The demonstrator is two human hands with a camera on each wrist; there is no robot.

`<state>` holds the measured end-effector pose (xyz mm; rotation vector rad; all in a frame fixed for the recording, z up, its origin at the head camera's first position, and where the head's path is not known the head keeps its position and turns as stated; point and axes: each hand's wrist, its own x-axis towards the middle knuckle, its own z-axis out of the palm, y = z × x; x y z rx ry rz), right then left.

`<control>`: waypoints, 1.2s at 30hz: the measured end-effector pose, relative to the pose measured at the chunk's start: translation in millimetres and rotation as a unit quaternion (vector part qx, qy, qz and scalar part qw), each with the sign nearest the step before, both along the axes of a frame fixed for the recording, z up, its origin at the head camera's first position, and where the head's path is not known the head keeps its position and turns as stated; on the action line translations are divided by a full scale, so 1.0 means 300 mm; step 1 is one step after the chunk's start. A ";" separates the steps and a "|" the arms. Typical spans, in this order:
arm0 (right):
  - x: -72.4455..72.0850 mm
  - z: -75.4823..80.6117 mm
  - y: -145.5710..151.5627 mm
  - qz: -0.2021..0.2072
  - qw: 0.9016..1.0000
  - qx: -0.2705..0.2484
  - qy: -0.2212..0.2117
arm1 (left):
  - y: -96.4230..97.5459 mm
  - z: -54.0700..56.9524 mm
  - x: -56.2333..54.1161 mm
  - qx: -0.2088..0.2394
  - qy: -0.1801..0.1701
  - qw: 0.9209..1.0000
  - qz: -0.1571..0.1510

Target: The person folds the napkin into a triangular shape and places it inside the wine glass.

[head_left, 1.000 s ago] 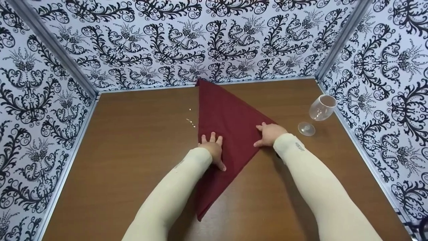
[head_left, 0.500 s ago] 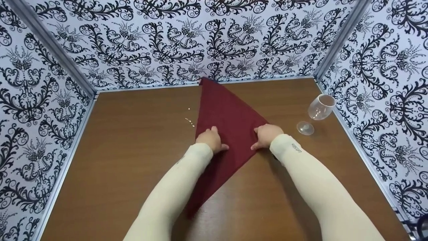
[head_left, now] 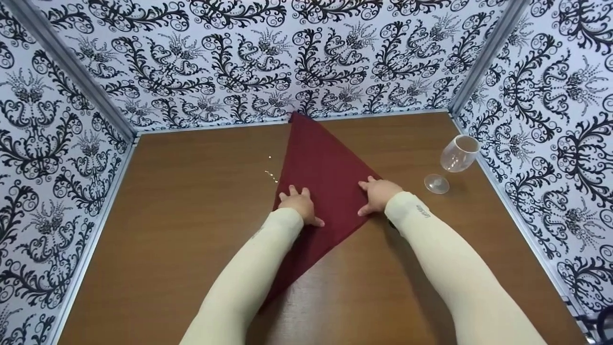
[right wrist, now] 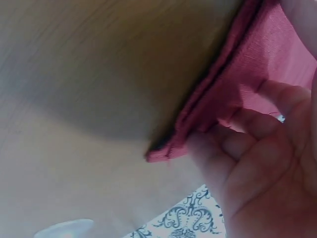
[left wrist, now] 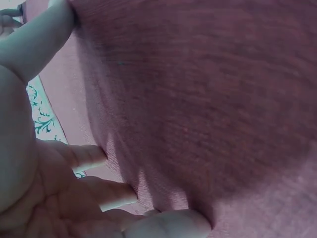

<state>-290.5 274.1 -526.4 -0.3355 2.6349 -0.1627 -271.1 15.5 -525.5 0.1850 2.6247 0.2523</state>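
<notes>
A dark red cloth napkin (head_left: 318, 163), folded into a triangle, lies on the wooden table. My left hand (head_left: 298, 206) rests on it by the long left edge with fingers spread; in the left wrist view the fingertips (left wrist: 173, 225) press into the fabric and small creases form. Near the right corner, my right hand (head_left: 380, 194) lies across the cloth, thumb at the lower edge and fingers apart. The right wrist view shows its fingertips (right wrist: 203, 144) touching the red fabric (right wrist: 247, 74) beside layered, stacked edges. My left sleeve covers part of the napkin's lower end.
To the right of my right hand a clear wine glass (head_left: 459, 154) stands upright on the table (head_left: 191, 206). Small bright specks (head_left: 271, 175) lie left of the napkin. Patterned white-and-black walls (head_left: 215, 62) enclose the back and both sides.
The napkin has turned slightly, its lower tip swinging left and its top tip right. My left fingers drew together, then spread again a little higher. My right hand moved slightly left.
</notes>
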 end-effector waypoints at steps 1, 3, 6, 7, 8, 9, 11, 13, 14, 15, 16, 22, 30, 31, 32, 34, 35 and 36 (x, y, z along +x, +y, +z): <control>0.003 0.003 -0.006 -0.002 1.000 0.002 0.000 | -0.003 0.005 0.002 0.001 -0.001 1.000 0.000; 0.008 0.005 -0.017 -0.005 1.000 0.007 0.003 | -0.008 0.012 0.006 0.004 -0.003 1.000 0.001; 0.012 -0.004 -0.026 0.001 1.000 0.014 0.009 | -0.014 0.018 0.015 0.006 -0.006 1.000 0.004; 0.012 -0.009 -0.027 0.006 1.000 0.017 0.014 | -0.016 0.021 0.018 0.007 -0.006 1.000 0.005; 0.012 -0.015 -0.027 0.009 1.000 0.019 0.017 | -0.016 0.023 0.021 0.008 -0.007 1.000 0.007; 0.011 -0.020 -0.027 0.015 0.999 0.021 0.022 | -0.017 0.025 0.023 0.009 -0.007 1.000 0.009; 0.011 -0.026 -0.029 0.021 0.999 0.024 0.031 | -0.018 0.028 0.025 0.013 -0.007 1.000 0.012; 0.011 -0.027 -0.031 0.022 0.999 0.025 0.038 | -0.018 0.031 0.024 0.016 -0.007 1.000 0.014; 0.011 -0.026 -0.032 0.022 0.999 0.025 0.040 | -0.019 0.032 0.023 0.018 -0.007 1.000 0.015; 0.012 -0.027 -0.033 0.022 0.999 0.026 0.042 | -0.019 0.033 0.022 0.018 -0.007 1.000 0.015; 0.011 -0.027 -0.034 0.023 0.998 0.027 0.044 | -0.021 0.034 0.021 0.019 -0.009 1.000 0.015; 0.018 -0.021 -0.035 0.034 0.997 0.036 0.061 | -0.031 0.036 0.009 0.023 -0.032 0.999 0.012; -0.001 0.008 -0.030 0.030 0.992 0.006 0.119 | -0.031 0.053 0.006 0.005 -0.036 0.999 0.004; -0.004 0.011 -0.028 0.029 0.993 -0.001 0.117 | -0.027 0.054 0.007 0.000 -0.033 0.999 0.004; -0.006 0.012 -0.025 0.027 0.994 -0.006 0.106 | -0.023 0.052 0.008 -0.010 -0.031 0.999 0.000; -0.008 0.011 -0.021 0.029 0.997 -0.010 0.072 | -0.015 0.042 0.012 -0.031 -0.027 0.999 -0.005; -0.008 0.010 -0.020 0.031 0.998 -0.009 0.050 | -0.012 0.035 0.013 -0.039 -0.030 0.999 -0.003; -0.006 0.009 -0.019 0.032 0.999 -0.006 0.031 | -0.010 0.027 0.015 -0.045 -0.033 0.998 -0.001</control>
